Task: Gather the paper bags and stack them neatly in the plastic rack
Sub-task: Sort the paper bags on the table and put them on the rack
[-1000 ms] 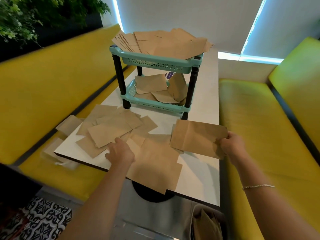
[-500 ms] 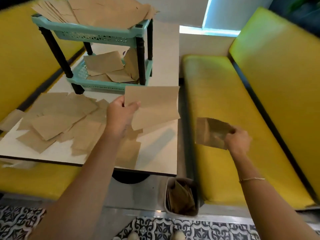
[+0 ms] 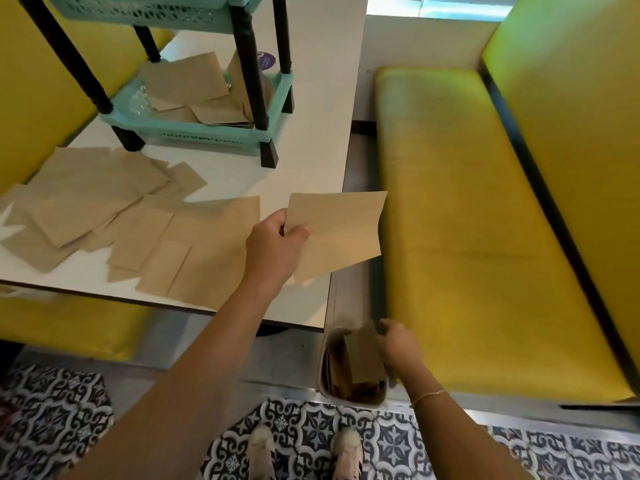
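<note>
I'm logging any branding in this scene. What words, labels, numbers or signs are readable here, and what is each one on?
Nothing here can be read.
Purple round sticker on the white table, behind the teal plastic rack: pale marks, too blurred to read.
Paper bags on the table, and the ones held in the left hand and right hand: plain brown, no print visible.

Café or restaurant booth seating: a white table (image 3: 311,98) is flanked by yellow padded benches (image 3: 467,220) with matching backrests. Patterned black-and-white floor tiles (image 3: 52,427) are laid underfoot. A small bin (image 3: 327,382) is set beside the table.
</note>
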Demonstrator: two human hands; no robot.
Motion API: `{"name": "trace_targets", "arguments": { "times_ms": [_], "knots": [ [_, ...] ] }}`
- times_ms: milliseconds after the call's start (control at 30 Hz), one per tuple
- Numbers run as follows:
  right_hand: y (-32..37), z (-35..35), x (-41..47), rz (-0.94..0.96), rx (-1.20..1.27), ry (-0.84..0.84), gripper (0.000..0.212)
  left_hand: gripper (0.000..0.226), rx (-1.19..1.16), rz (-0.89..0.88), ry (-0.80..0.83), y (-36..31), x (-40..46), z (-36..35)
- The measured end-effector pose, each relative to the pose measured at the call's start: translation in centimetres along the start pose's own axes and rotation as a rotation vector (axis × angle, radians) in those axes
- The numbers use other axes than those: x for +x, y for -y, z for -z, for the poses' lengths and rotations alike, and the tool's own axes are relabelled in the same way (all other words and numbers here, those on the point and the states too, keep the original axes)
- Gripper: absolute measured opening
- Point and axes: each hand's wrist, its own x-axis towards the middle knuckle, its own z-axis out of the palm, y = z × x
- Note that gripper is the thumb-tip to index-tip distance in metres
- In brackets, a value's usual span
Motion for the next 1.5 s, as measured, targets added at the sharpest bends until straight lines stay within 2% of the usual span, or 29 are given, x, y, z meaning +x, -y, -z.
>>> {"name": "trace_targets", "arguments": {
  "times_ms": [133,267,400,467,533,567,633,733,800,900,1033,1233,1333,1500],
  "knots": [
    [0.8,2.4,0.6,0.048,0.31,-0.036,0.046,0.02,-0.02,0.025,0.014,0.7,-0.1,-0.3],
    [3.2,8.9,-0.5,0.026,1.093,-0.04,0.029,0.022,-0.034,0.082,0.07,1.0,0.0,-0.9],
    [3.4,13.1,-1.0,0.117,1.391,0.05,0.049,0.026,-0.029,0.141,0.087,1.2,0.2,-1.7],
    [3.2,14.0,-1.3,0.159,1.323,0.092,0.04,0.027,-0.035,0.147,0.11,1.3,0.1,-2.0],
    [3.0,14.3,-1.6,0.184,1.091,0.105,0.012,0.027,-0.028,0.14,0.153,1.2,0.0,-2.5],
    [2.7,14.3,-1.5,0.185,0.987,0.098,0.005,0.027,-0.011,0.134,0.168,1.2,0.0,-2.7],
    [1.8,13.9,-0.7,0.138,0.837,0.055,0.013,0.034,0.033,0.129,0.164,1.2,-0.1,-3.1],
    [-0.6,12.9,0.5,0.058,0.486,-0.132,0.013,0.042,0.085,0.091,0.145,1.2,-0.1,-3.0],
    [-2.3,11.7,1.2,0.035,0.244,-0.202,0.027,0.036,0.102,0.065,0.141,1.3,0.0,-2.7],
    [-3.8,9.2,1.6,0.008,0.066,-0.169,0.037,0.021,0.106,0.041,0.112,1.6,0.0,-2.1],
    [-4.0,4.8,1.8,0.013,-0.035,-0.09,0.035,0.011,0.105,0.041,0.086,2.4,-0.1,-1.5],
    [-1.7,0.5,2.0,0.095,-0.144,0.088,0.038,0.012,0.101,0.038,0.058,3.4,-0.1,-0.8],
    [-0.3,0.5,2.3,0.094,-0.111,0.074,0.044,0.012,0.115,0.038,0.059,3.6,0.1,-0.3],
    [3.3,3.7,3.3,0.146,-0.104,-0.02,0.034,0.015,0.138,0.044,0.065,3.6,0.6,0.5]
  ]
}}
